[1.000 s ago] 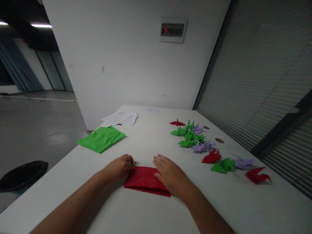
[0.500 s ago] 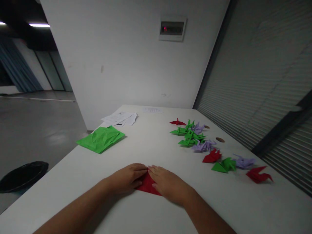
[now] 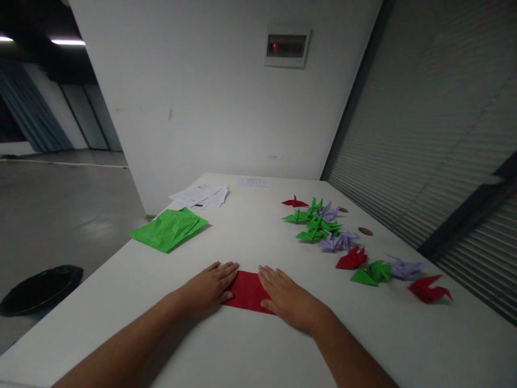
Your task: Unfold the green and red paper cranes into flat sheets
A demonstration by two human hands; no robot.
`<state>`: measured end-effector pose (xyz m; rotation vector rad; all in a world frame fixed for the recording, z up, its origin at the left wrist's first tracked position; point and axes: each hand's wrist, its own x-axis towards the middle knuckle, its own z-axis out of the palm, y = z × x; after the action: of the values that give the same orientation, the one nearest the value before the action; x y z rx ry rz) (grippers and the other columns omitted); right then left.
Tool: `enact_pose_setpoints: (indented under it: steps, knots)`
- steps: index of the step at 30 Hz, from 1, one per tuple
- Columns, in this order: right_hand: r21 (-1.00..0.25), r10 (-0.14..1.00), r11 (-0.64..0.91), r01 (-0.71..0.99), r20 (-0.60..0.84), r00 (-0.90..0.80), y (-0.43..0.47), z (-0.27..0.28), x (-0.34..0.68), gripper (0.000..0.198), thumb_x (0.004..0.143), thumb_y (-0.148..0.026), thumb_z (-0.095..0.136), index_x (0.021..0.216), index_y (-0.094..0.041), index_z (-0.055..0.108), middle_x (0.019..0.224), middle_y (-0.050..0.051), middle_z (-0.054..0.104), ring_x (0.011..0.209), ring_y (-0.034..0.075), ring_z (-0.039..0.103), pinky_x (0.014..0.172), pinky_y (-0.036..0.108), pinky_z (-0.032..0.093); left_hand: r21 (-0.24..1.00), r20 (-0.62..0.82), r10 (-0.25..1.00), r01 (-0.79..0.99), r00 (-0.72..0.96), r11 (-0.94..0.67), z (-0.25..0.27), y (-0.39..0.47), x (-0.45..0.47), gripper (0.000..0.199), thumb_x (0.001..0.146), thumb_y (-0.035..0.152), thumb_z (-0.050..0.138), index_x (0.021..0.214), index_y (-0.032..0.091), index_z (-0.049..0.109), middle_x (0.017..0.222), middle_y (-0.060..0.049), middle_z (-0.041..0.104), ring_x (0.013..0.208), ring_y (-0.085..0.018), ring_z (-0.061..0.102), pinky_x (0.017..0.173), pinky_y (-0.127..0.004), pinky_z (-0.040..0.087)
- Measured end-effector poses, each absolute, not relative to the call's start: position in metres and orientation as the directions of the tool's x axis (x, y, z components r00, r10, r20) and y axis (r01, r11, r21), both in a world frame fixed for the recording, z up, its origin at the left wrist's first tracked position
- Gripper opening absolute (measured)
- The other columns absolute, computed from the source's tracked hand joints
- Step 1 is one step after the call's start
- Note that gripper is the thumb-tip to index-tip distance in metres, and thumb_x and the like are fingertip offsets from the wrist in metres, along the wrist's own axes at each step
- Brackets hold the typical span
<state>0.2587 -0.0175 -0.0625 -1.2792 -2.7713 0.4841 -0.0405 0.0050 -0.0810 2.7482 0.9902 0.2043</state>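
A red sheet of folded paper (image 3: pixel 247 290) lies flat on the white table in front of me, its middle showing as a band between my hands. My left hand (image 3: pixel 210 286) rests flat over its left end, fingers stretched out. Over the right end lies my right hand (image 3: pixel 285 296), palm down, with fingers extended and the thumb on the paper. Both ends of the paper are hidden under the hands.
Several folded paper cranes in green, purple and red (image 3: pixel 352 258) stand along the table's right side. Crumpled green paper sheets (image 3: pixel 167 230) lie at the left, with printed white papers (image 3: pixel 200 195) behind. A black-lined bin (image 3: pixel 40 291) stands on the floor at left.
My hands have moved apart, the left one leftward and the right one slightly rightward. The red paper went from a triangular visible patch between them to a wider rectangular band.
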Motion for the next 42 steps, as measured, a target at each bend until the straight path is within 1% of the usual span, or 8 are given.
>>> enact_pose_setpoints:
  steps: [8,14,23,30,33,35,39,42]
  knots:
    - [-0.272,0.781,0.545,0.793,-0.179,-0.598,-0.018,-0.055,0.272,0.075,0.103,-0.048,0.052,0.163,-0.009,0.029,0.17,0.018,0.017,0.159,0.031,0.017,0.131,0.049,0.014,0.125,-0.047,0.735,0.734,0.677,-0.668,-0.076,0.006,-0.047,0.079,0.104,0.067,0.03,0.162,0.014,0.031,0.169,-0.019,0.024,0.156,-0.034,0.026,0.125,-0.054,0.026]
    - [-0.231,0.791,0.543,0.807,-0.181,-0.584,-0.013,-0.062,0.278,0.074,0.104,-0.049,0.049,0.163,-0.009,0.028,0.17,0.018,0.015,0.159,0.03,0.016,0.13,0.049,0.015,0.084,-0.032,0.779,0.778,0.627,-0.623,-0.083,0.012,-0.06,0.083,0.102,0.07,0.029,0.162,0.013,0.032,0.168,-0.02,0.024,0.157,-0.036,0.024,0.125,-0.055,0.026]
    - [-0.283,0.793,0.533,0.797,-0.161,-0.588,-0.011,-0.069,0.282,0.074,0.103,-0.047,0.052,0.164,-0.013,0.027,0.171,0.016,0.016,0.159,0.031,0.018,0.13,0.05,0.017,0.057,-0.003,0.769,0.768,0.64,-0.638,-0.09,0.015,-0.065,0.081,0.103,0.069,0.029,0.162,0.014,0.032,0.168,-0.021,0.027,0.156,-0.035,0.028,0.124,-0.052,0.028]
    - [-0.385,0.787,0.561,0.733,-0.027,-0.616,-0.014,-0.05,0.276,0.083,0.097,-0.053,0.061,0.164,-0.019,0.026,0.171,0.012,0.022,0.159,0.029,0.019,0.13,0.049,0.017,0.18,0.005,0.773,0.76,0.634,-0.625,-0.08,0.015,-0.062,0.075,0.104,0.064,0.034,0.159,0.013,0.038,0.167,-0.023,0.028,0.156,-0.036,0.027,0.124,-0.056,0.028]
    - [-0.424,0.758,0.592,0.686,0.002,-0.652,-0.019,-0.046,0.269,0.099,0.086,-0.06,0.073,0.164,-0.017,0.029,0.169,0.015,0.026,0.157,0.032,0.025,0.129,0.049,0.02,0.276,-0.011,0.793,0.764,0.609,-0.583,-0.073,0.015,-0.06,0.071,0.106,0.06,0.032,0.158,0.012,0.038,0.167,-0.022,0.03,0.156,-0.034,0.026,0.125,-0.057,0.025]
    - [-0.426,0.752,0.604,0.674,0.025,-0.659,-0.021,-0.046,0.263,0.104,0.079,-0.056,0.08,0.162,-0.016,0.032,0.167,0.017,0.031,0.154,0.034,0.031,0.128,0.05,0.024,0.342,0.001,0.806,0.757,0.592,-0.557,-0.07,0.014,-0.059,0.069,0.107,0.057,0.031,0.158,0.012,0.038,0.166,-0.021,0.033,0.156,-0.033,0.029,0.126,-0.056,0.025]
    - [-0.388,0.766,0.619,0.683,0.106,-0.634,-0.025,-0.045,0.253,0.085,0.083,-0.04,0.079,0.157,-0.015,0.044,0.158,0.017,0.049,0.144,0.032,0.048,0.123,0.048,0.034,0.443,0.119,0.832,0.721,0.542,-0.533,-0.066,0.013,-0.054,0.06,0.107,0.051,0.035,0.152,0.013,0.048,0.157,-0.02,0.049,0.146,-0.03,0.046,0.122,-0.05,0.037]
    - [-0.392,0.754,0.644,0.658,0.174,-0.634,-0.026,-0.043,0.251,0.07,0.087,-0.034,0.075,0.151,-0.018,0.053,0.149,0.014,0.06,0.135,0.029,0.058,0.119,0.042,0.042,0.459,0.293,0.822,0.683,0.488,-0.568,-0.061,0.009,-0.048,0.046,0.108,0.044,0.037,0.133,0.016,0.063,0.137,-0.016,0.064,0.128,-0.027,0.06,0.112,-0.045,0.047]
